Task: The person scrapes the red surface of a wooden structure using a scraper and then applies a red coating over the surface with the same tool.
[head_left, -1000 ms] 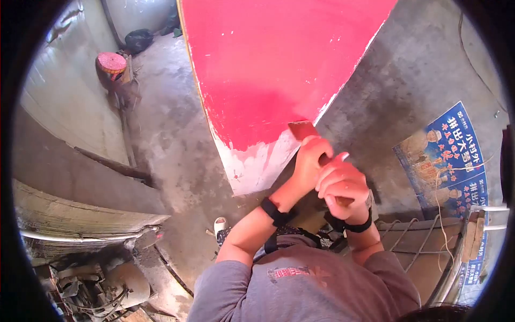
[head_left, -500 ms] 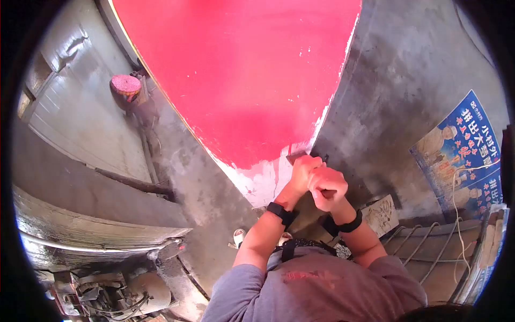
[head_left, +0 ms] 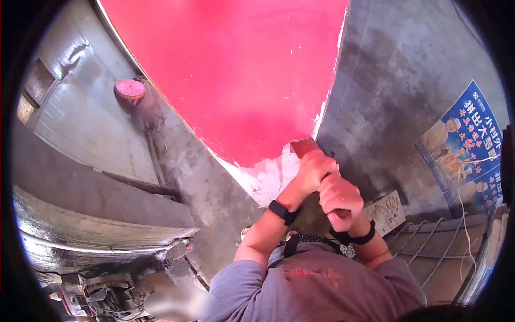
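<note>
Both my hands are wrapped around the handle of one scraper, whose flat blade lies at the right edge of a large red-painted panel. My left hand is closed nearer the blade. Just behind it, my right hand is closed on the handle's rear part. The handle is mostly hidden by my fingers. Beside the blade, the panel's near end shows a pale, patchy area where the red is gone. White chips run along its right edge.
A pink-topped stool stands left of the panel. On the right are a blue poster, a stained board and a metal rack with a loose white cable. Machinery and clutter fill the lower left.
Both hands and the scraper have shifted right and slightly toward my body; more of the blade now shows. The panel sits a little further left in view.
</note>
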`<state>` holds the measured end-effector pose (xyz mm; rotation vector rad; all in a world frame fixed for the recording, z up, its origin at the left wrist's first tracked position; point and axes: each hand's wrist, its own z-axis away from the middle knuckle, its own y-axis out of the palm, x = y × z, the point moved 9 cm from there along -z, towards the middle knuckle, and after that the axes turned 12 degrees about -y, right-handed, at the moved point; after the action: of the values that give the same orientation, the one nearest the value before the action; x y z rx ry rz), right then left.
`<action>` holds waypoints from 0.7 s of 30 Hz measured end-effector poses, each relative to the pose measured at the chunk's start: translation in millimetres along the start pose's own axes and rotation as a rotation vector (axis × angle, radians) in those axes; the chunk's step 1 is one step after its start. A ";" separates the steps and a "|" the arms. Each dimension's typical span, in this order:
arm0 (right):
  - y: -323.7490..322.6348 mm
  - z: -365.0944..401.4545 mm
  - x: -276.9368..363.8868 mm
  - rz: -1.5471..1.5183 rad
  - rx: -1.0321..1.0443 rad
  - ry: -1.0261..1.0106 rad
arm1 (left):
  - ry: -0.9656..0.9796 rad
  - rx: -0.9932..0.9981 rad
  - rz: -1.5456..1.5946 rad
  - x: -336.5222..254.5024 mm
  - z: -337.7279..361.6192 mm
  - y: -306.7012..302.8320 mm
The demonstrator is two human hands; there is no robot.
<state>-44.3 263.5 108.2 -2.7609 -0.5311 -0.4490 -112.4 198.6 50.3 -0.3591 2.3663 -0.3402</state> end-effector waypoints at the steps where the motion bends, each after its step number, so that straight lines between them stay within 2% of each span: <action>1: 3.5 -10.4 12.4 -0.013 0.086 -0.006 | 0.081 0.012 0.010 -12.9 -3.5 -3.7; 2: -0.4 -15.7 21.0 -0.009 0.083 -0.004 | 0.082 0.015 0.014 -13.5 -4.3 -3.1; 4: -2.8 -13.1 14.1 0.151 0.196 0.264 | 0.105 0.013 0.024 -15.8 -6.6 -1.6; 5: -2.4 -13.2 17.1 0.201 0.249 0.334 | 0.109 0.012 0.025 -15.7 -7.0 -0.9; 6: 0.2 -11.2 22.5 0.203 0.247 0.336 | 0.123 0.046 0.038 -17.4 -4.5 2.9; 8: -1.1 0.0 16.5 0.171 0.165 0.519 | 0.143 0.088 0.049 -20.1 -2.8 6.3; 11: -5.2 16.4 8.9 0.000 0.112 0.441 | 0.173 0.127 0.054 -23.6 -2.8 9.2; 14: -0.8 21.1 -0.7 -0.021 0.023 0.347 | 0.148 0.155 0.015 -8.2 8.0 19.9; 17: -5.6 49.2 -24.6 -0.061 -0.020 0.291 | 0.023 0.261 0.183 29.6 22.2 40.8; 21: -14.7 54.4 -29.0 -0.094 -0.060 0.330 | -0.004 0.284 0.061 48.0 30.9 58.0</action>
<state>-62.4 286.0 51.9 -2.6445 -0.5715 -0.9353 -134.7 231.3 -20.8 -0.1535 2.2785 -0.6361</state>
